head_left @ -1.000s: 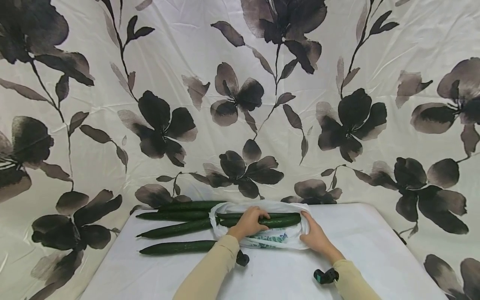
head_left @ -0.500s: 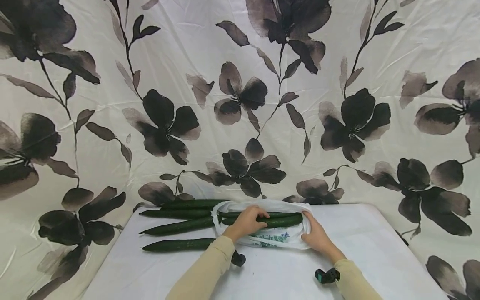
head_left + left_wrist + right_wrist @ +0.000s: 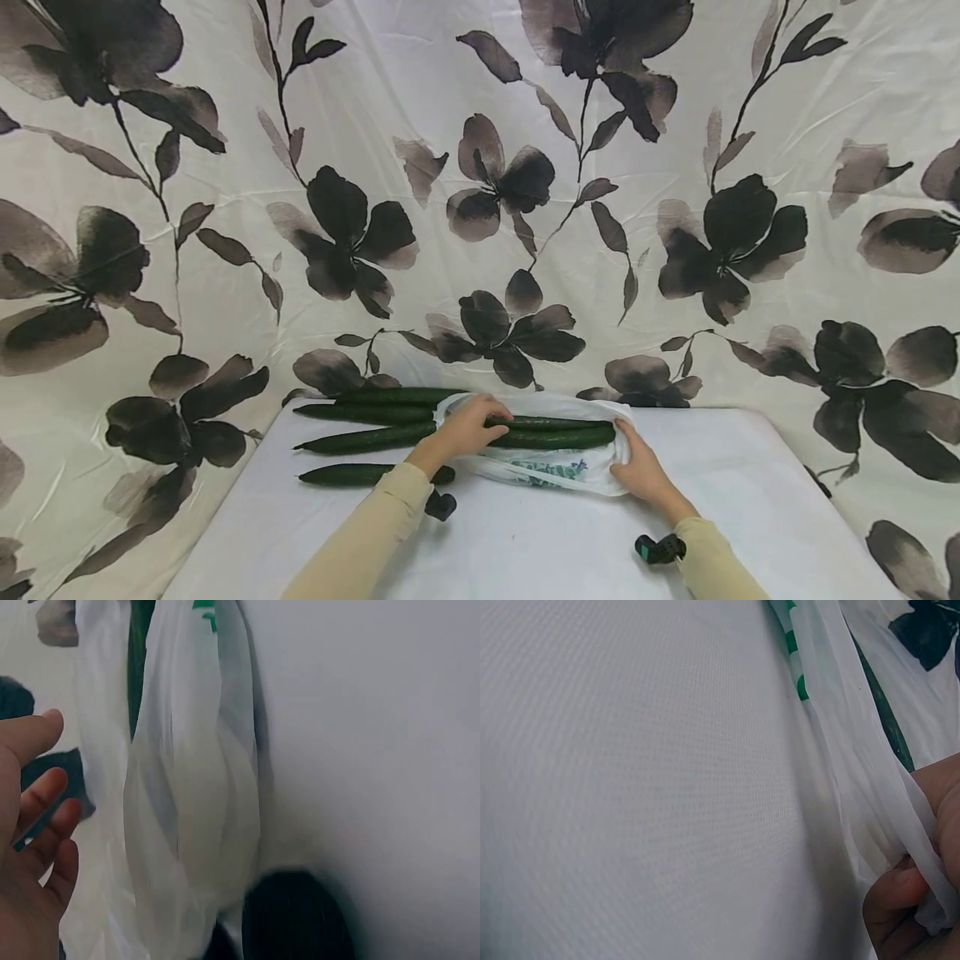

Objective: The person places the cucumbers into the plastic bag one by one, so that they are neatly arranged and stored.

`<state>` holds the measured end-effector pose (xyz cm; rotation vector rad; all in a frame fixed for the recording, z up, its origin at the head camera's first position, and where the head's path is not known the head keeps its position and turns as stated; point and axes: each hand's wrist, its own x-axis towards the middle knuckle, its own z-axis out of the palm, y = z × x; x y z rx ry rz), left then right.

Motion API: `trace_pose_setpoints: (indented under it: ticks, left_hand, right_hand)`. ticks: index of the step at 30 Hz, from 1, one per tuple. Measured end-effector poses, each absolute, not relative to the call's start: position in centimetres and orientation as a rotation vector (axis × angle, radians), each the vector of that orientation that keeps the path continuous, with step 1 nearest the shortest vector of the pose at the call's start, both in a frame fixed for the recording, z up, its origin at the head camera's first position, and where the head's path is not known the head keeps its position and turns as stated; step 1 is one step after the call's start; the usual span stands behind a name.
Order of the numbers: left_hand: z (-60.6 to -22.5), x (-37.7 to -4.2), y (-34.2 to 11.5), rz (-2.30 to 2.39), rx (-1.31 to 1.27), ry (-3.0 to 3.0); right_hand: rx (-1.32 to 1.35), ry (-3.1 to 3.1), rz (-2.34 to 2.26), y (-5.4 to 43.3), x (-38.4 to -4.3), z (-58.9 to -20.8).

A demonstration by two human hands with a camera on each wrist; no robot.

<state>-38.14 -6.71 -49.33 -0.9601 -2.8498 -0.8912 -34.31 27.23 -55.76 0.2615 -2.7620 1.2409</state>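
Since the earlier frame, slid the left hand (image 3: 465, 428) along toward the left edge of the table (image 3: 570, 546), baring more of the two bagged cucumbers (image 3: 562, 438). Kept the right hand (image 3: 643, 472) at the right end of the white bag (image 3: 597, 472), pinching a fold of plastic between thumb and fingers. Held the left hand over the bag's left end, fingers parted and loosely bent, gripping nothing visible in the left wrist view. Had the bag stretched beside the middle of the table's far edge, both bagged cucumbers lying side by side inside, right ends close to the right hand. Saw three loose cucumbers (image 3: 367, 413) toward the far left corner, one along the far edge and two just nearer, all running up to the bag's left end. Could not tell whether tucked beneath the plastic. Spotted a fourth cucumber (image 3: 337, 475) nearer the front edge, lying apart, crossed by the left sleeve (image 3: 360, 533). Judged the bagging only partway: got two in, left four out, with the mouth not yet closed.
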Motion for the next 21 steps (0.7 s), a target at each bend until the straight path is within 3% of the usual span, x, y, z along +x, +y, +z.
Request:
trace_pose_setpoints:
  ticks: [21]
  left_hand:
    - [-50.1,-35.5,-16.1,-0.989,-0.827,-2.818]
  right_hand:
    - [0.269,-2.781,1.200,27.3,-34.1,-56.2]
